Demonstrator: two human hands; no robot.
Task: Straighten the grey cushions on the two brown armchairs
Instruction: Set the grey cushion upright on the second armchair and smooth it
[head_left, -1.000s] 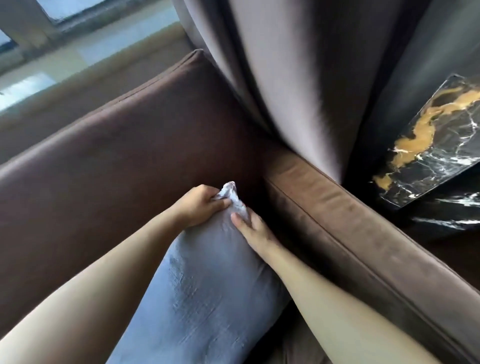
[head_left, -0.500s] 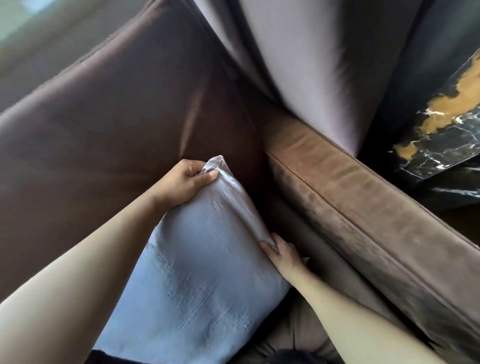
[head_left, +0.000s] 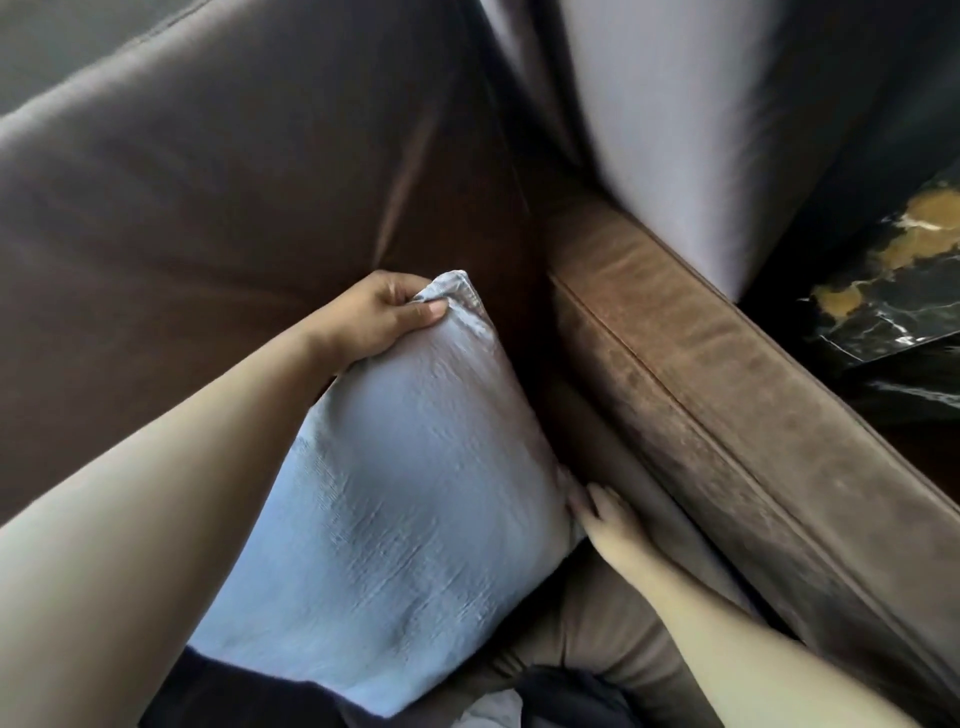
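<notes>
A grey cushion (head_left: 405, 499) leans against the backrest of a brown armchair (head_left: 218, 197), in the corner by the right armrest (head_left: 727, 415). My left hand (head_left: 379, 317) pinches the cushion's top corner between thumb and fingers. My right hand (head_left: 608, 519) is at the cushion's lower right corner, fingers tucked against its edge between the cushion and the armrest; whether it grips the fabric I cannot tell. The cushion's lower left part is hidden by my left forearm. Only this one armchair is in view.
A grey curtain (head_left: 675, 130) hangs behind the armrest. A black and gold marble surface (head_left: 893, 291) stands at the far right beyond the armrest. Dark clothing (head_left: 566, 696) shows at the bottom edge over the brown seat.
My right hand has slid from the cushion's top corner down its right edge to the lower corner. My left hand keeps hold of the top corner. The cushion now stands more squarely against the backrest.
</notes>
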